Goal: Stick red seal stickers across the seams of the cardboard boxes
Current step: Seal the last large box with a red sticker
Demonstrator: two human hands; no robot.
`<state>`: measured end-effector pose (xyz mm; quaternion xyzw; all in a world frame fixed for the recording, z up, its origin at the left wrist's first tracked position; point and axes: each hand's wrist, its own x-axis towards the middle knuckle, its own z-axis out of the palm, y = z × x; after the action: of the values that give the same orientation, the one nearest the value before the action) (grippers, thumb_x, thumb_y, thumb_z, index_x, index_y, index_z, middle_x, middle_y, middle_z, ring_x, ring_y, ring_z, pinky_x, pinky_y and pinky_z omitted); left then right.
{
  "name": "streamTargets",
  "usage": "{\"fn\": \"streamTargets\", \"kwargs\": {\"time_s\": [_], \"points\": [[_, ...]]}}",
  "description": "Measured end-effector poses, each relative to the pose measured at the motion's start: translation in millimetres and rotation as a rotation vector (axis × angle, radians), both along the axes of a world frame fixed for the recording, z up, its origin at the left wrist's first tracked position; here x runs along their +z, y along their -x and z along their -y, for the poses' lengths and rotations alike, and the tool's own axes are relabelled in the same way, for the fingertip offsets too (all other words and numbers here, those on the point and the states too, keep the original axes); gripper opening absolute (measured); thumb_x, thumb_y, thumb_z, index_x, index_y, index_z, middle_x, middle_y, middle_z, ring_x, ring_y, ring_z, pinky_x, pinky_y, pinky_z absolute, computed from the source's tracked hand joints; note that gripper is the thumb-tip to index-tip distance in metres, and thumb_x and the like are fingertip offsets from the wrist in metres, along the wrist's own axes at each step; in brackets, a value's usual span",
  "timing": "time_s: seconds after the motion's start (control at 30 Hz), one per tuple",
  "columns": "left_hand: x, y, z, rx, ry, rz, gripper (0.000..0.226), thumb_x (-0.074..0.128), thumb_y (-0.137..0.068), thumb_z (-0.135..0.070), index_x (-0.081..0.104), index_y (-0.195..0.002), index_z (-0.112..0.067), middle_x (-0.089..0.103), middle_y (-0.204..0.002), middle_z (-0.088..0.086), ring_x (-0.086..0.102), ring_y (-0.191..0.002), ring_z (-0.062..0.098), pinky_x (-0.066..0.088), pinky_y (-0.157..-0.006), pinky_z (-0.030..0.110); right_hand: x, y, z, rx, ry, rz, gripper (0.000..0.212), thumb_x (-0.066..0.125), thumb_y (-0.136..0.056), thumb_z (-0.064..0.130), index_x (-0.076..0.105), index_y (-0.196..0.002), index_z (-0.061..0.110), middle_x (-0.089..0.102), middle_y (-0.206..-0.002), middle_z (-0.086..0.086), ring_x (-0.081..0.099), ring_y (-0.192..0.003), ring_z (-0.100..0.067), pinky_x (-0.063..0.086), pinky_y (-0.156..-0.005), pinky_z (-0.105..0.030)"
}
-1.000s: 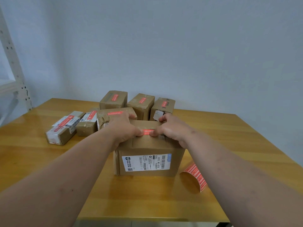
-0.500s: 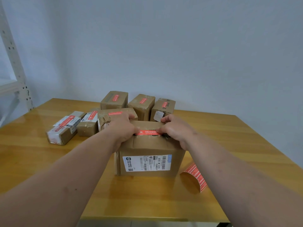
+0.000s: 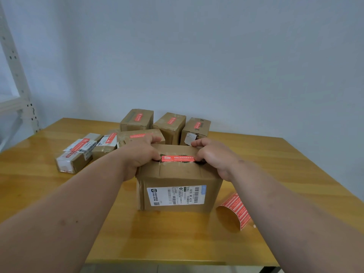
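1. While a curled sticker sheet (image 3: 235,210) lies near on the table (image 3: 295,170), the big box (image 3: 177,186) stands beside it.
2. Left hand (image 3: 137,156) and right hand (image 3: 214,156) grip its top, thumbs pressing the ends of the red sticker (image 3: 178,159) there.
3. Behind stand six stickered boxes (image 3: 169,125).

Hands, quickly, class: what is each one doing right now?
Left hand: fingers curled over the front box, thumb pressing the red seal sticker.
Right hand: likewise, thumb on the sticker's other end.
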<state>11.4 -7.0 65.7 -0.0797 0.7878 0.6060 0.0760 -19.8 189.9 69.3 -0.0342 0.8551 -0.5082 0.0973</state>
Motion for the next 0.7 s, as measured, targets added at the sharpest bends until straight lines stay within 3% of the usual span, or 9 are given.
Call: {"fn": "streamTargets", "kwargs": {"time_s": [0.1,0.17,0.27,0.4,0.57,0.7], "points": [[-0.2,-2.6,-2.3,-0.017,0.011,-0.011,0.062,0.069,-0.086,-0.004,0.046,-0.138,-0.029,0.054,-0.114,0.003,0.061,-0.100,0.029,0.058,-0.078,0.040,-0.8,-2.7,1.5,0.014,-0.056,-0.029,0.053,0.073,-0.079,0.010,0.059,-0.129,0.024,0.056,-0.123,-0.001,0.055,-0.102,-0.017,0.047,-0.079,-0.028],[-0.3,-3.3,-1.5,-0.024,0.001,-0.013,0.065,0.068,-0.085,0.001,0.047,-0.138,-0.029,0.054,-0.112,0.002,0.061,-0.098,0.028,0.058,-0.077,0.038,0.6,-3.0,-0.5,0.026,-0.042,-0.016,0.053,0.069,-0.081,0.005,0.059,-0.130,0.024,0.055,-0.125,-0.003,0.055,-0.097,-0.017,0.046,-0.074,-0.027],[-0.6,-3.2,-0.3,-0.021,-0.003,-0.015,0.064,0.063,-0.087,0.002,0.046,-0.139,-0.030,0.053,-0.119,0.005,0.060,-0.100,0.028,0.057,-0.083,0.040,-0.7,-1.2,-1.9,0.022,-0.014,-0.004,0.051,0.062,-0.082,0.003,0.060,-0.128,0.025,0.056,-0.123,-0.003,0.054,-0.101,-0.019,0.046,-0.080,-0.030],[-2.3,-3.7,-5.0,-0.002,0.089,-0.033,0.058,0.070,-0.087,-0.013,0.046,-0.134,-0.035,0.051,-0.123,0.007,0.059,-0.102,0.029,0.057,-0.085,0.043,-3.9,-2.1,4.8,0.006,-0.107,-0.066,0.053,0.074,-0.075,0.024,0.059,-0.126,0.031,0.057,-0.124,0.001,0.056,-0.110,-0.021,0.047,-0.098,-0.040],[-2.9,-0.7,-3.1,0.007,0.062,-0.035,0.058,0.065,-0.088,-0.004,0.049,-0.137,-0.032,0.051,-0.127,0.009,0.058,-0.105,0.030,0.055,-0.089,0.044,-1.4,-2.5,0.0,-0.001,-0.064,-0.036,0.046,0.059,-0.087,0.005,0.060,-0.127,0.029,0.050,-0.135,-0.004,0.051,-0.117,-0.026,0.046,-0.085,-0.033],[-4.2,-0.5,-2.4,0.005,0.057,-0.029,0.057,0.060,-0.089,-0.002,0.049,-0.137,-0.031,0.052,-0.125,0.009,0.059,-0.104,0.030,0.056,-0.086,0.041,-0.5,-6.3,-0.8,0.007,-0.077,-0.052,0.047,0.054,-0.091,0.006,0.057,-0.133,0.027,0.052,-0.136,-0.001,0.050,-0.116,-0.021,0.043,-0.090,-0.031]]}}
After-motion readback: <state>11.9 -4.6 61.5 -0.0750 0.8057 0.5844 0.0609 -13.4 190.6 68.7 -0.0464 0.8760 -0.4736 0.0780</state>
